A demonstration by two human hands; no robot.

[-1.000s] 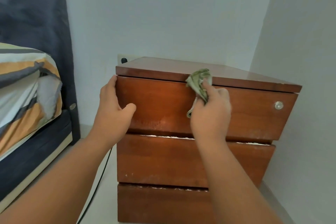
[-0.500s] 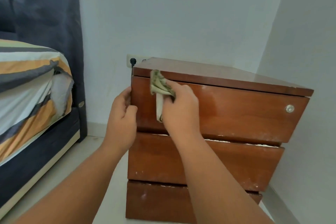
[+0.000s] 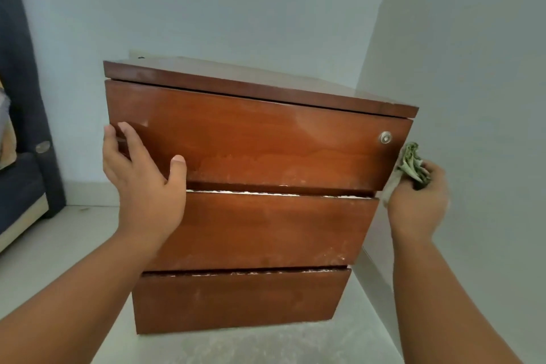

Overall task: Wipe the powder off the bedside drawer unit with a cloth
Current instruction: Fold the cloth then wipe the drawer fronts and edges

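Wooden drawer unit, 3 drawers shut; right hand grips cloth.

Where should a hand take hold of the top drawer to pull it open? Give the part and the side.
The top brown wooden drawer front shows only a small round lock, no handle. Probably hook fingers under its lower edge, from below and in front, where a gap separates it from the middle drawer front.
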